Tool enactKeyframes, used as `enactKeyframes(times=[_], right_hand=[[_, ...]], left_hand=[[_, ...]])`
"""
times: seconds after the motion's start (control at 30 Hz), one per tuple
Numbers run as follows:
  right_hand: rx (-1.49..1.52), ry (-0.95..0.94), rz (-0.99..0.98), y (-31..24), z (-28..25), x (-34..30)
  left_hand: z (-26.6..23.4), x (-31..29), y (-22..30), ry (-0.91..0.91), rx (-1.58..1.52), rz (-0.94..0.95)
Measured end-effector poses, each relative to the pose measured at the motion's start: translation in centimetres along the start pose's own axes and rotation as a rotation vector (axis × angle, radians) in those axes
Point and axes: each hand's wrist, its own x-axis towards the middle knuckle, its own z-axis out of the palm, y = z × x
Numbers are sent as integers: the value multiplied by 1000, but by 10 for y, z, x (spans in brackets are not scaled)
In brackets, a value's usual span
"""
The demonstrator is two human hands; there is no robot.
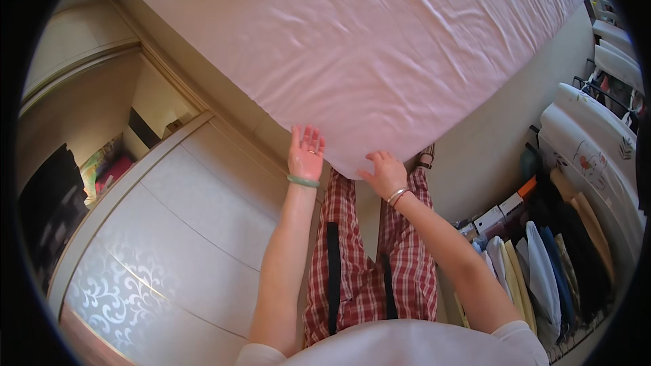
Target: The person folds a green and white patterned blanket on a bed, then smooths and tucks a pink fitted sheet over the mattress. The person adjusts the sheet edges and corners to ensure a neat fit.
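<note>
A pale pink fitted sheet point(380, 54) covers a mattress, with its near rounded corner pointing toward me and creases across its far right part. My left hand point(306, 154) is beside the corner's left edge, palm turned up and fingers stretched out, with nothing in it. It wears a ring, and a green bangle point(303, 181) sits on the wrist. Over the right side of the corner is my right hand point(386, 175), fingers loosely bent and apart, gripping nothing that shows. Whether its fingertips touch the sheet I cannot tell. Thin bracelets point(398, 196) circle that wrist.
To the left stands a pale wardrobe point(203, 196) with a mirror panel point(102, 142) and silvery scrollwork. Hanging clothes point(542, 271) and a white cover point(586, 142) with drawings fill a rack on the right. My legs in red plaid trousers point(339, 257) stand at the bed corner.
</note>
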Motion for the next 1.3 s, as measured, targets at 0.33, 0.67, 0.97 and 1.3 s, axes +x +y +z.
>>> enactKeyframes(times=[0.33, 0.67, 0.97, 1.3], right_hand=[[-585, 18, -208, 15, 42, 16], [-472, -297, -241, 14, 23, 5], [-540, -236, -185, 22, 53, -4], [-511, -169, -211, 31, 55, -14]], left_hand=[[14, 64, 45, 354, 409, 266], [-15, 78, 66, 269, 798, 491], [-34, 74, 70, 293, 834, 271], [-40, 75, 72, 247, 705, 267]])
